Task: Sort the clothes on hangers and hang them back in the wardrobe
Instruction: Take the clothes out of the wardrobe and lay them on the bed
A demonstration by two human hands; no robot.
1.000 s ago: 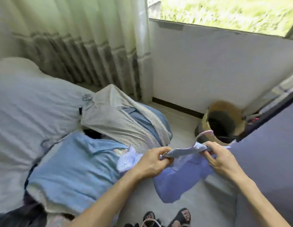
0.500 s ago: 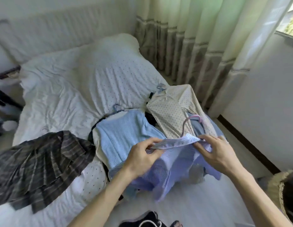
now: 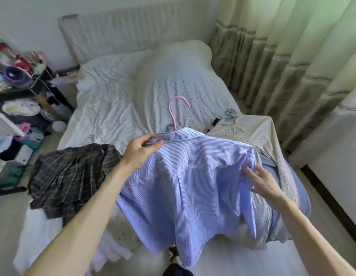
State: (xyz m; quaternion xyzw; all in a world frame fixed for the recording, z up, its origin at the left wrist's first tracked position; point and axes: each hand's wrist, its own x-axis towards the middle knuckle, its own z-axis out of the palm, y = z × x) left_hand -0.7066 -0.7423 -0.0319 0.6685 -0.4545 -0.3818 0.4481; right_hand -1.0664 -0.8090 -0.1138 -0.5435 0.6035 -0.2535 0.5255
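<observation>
We log left hand [image 3: 142, 151] pinching collar of striped shirt [image 3: 189, 186], 10 o'clock; right hand [image 3: 265, 181], fingers spread, touches sleeve, 3 o'clock; pink hanger [image 3: 174, 116] hook at 12.

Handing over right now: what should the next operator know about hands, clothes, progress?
Left hand pinches the striped shirt at the collar; right hand lies open against its sleeve.
The shirt is on the pink hanger, held above the bed.
Plaid skirt, dotted shirt and a light-blue garment lie on the bed.
Done: striped shirt on its hanger.
Left: hang it and the rest; the wardrobe is not in view.
</observation>
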